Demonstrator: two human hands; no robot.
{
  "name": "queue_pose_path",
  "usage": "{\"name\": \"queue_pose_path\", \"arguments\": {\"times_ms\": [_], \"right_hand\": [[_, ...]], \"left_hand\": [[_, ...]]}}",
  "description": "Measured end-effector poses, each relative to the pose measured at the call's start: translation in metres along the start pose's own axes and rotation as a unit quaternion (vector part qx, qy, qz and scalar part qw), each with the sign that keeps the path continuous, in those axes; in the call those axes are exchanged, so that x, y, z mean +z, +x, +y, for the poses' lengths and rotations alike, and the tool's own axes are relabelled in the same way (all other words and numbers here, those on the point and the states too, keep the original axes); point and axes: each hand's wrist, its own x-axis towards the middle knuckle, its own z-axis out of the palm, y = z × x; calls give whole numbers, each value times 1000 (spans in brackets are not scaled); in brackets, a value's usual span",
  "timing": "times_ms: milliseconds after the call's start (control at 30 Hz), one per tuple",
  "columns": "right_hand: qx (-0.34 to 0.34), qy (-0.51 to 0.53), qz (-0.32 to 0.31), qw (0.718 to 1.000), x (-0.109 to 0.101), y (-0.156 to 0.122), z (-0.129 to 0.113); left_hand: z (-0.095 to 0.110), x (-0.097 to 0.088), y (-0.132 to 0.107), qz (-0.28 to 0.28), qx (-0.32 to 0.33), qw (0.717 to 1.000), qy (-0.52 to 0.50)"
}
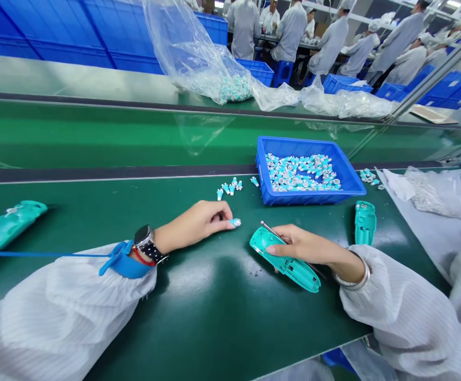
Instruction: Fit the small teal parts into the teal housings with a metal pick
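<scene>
Pinched in the fingertips of my left hand [202, 225] is a small turquoise-and-white plastic part [235, 223], just above the green table. My right hand [299, 244] grips a long turquoise plastic housing shell [294, 269], tilted with its hollow inside facing up. A thin metal rod [272, 231], perhaps a screwdriver, lies along the shell's far side in the same hand. Several loose small parts [231, 189] like the pinched one lie beyond my left hand. Behind my right hand stands a blue bin [313, 198] holding many more of them.
Another turquoise shell [365, 222] lies right of the bin, and one more [10, 225] at the far left. A plastic bag of small parts [436, 196] rests on a white sheet at the right. Behind a raised ledge [95, 82] are blue crates [67, 32]; co-workers sit farther back.
</scene>
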Motion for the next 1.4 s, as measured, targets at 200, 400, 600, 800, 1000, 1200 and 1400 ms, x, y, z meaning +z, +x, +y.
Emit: {"name": "queue_pose_path", "arguments": {"times_ms": [200, 400, 600, 800, 1000, 1200, 1400], "right_hand": [[-23, 7, -43, 999, 3, -5, -6], [-30, 3, -54, 998, 3, -8, -10], [-18, -17, -65, 998, 1, -9, -8], [-3, -25, -74, 997, 0, -7, -4], [2, -10, -94, 996, 1, -6, -3], [26, 64, -169, 983, 4, -6, -7], [17, 64, -55, 996, 6, -16, -6]], "left_hand": [[29, 13, -6, -69, -26, 979, -189], [29, 13, -7, -102, -5, 973, -209], [28, 17, -7, -127, -20, 954, -273], [27, 20, -7, -130, -25, 948, -291], [29, 25, -8, -132, -45, 937, -321], [38, 28, -14, -157, -55, 922, -349], [36, 33, -13, -85, -127, 917, -368]]}}
